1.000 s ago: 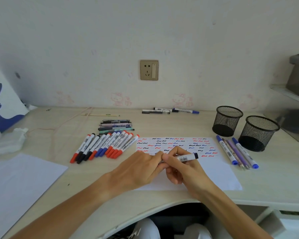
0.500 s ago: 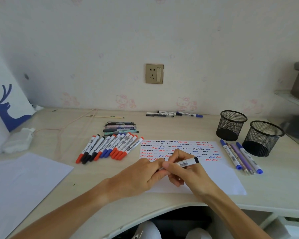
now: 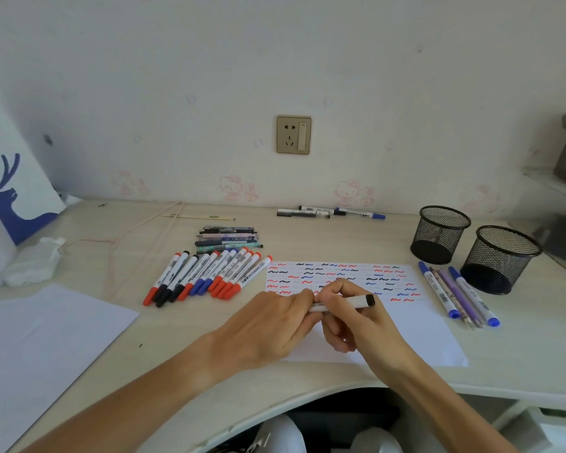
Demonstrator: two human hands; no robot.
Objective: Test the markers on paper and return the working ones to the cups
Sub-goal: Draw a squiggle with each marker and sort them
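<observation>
Both hands meet over the test paper (image 3: 415, 335), which bears rows of red, blue and black squiggles. My right hand (image 3: 360, 322) grips the white barrel of a black-ended marker (image 3: 356, 301) that lies level. My left hand (image 3: 268, 331) pinches the marker's left end; whether a cap sits under those fingers is hidden. Two black mesh cups (image 3: 441, 235) (image 3: 500, 259) stand at the right, nothing visible inside. A row of red, black and blue markers (image 3: 209, 276) lies left of the paper. A few blue and purple pens (image 3: 458, 295) lie between paper and cups.
A pile of dark pens (image 3: 227, 240) sits behind the marker row, and three more markers (image 3: 330, 212) lie by the wall. A blank sheet (image 3: 30, 341) covers the left front. A crumpled tissue (image 3: 33, 261) and a white bag with a blue deer (image 3: 10, 191) are far left.
The view has tilted up a little. Both hands stay joined on the marker over the paper, with the marker turned slightly more level.
</observation>
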